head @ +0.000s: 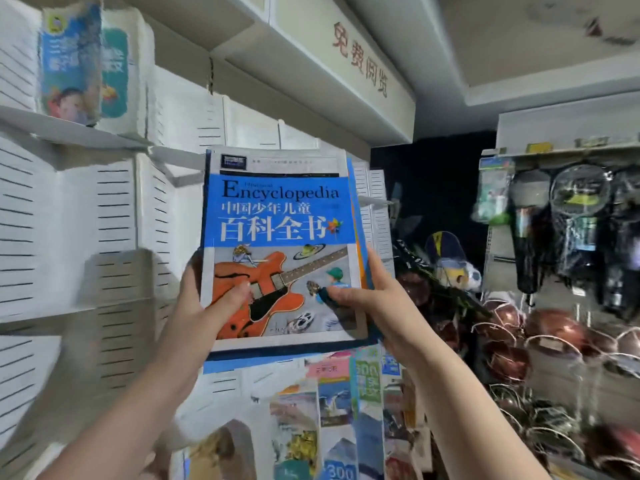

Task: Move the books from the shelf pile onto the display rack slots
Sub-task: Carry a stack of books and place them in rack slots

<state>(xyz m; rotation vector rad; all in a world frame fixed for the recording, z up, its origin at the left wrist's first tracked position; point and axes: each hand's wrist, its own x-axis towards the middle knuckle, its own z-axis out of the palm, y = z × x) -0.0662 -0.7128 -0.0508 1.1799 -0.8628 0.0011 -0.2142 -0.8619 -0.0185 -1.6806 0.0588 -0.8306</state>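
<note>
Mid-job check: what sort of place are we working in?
Likely a small shop selling books and sports goods. White slotted display racks line the wall, the left hand and right hand hold an Encyclopedia book, and packaged rackets hang above netted balls at right.

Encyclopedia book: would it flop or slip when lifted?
Probably stiff: the Encyclopedia book stands flat above the grip. Likely hefty, since the left hand and right hand both hold its lower edge. The cover looks smooth, so perhaps slippery.
</note>
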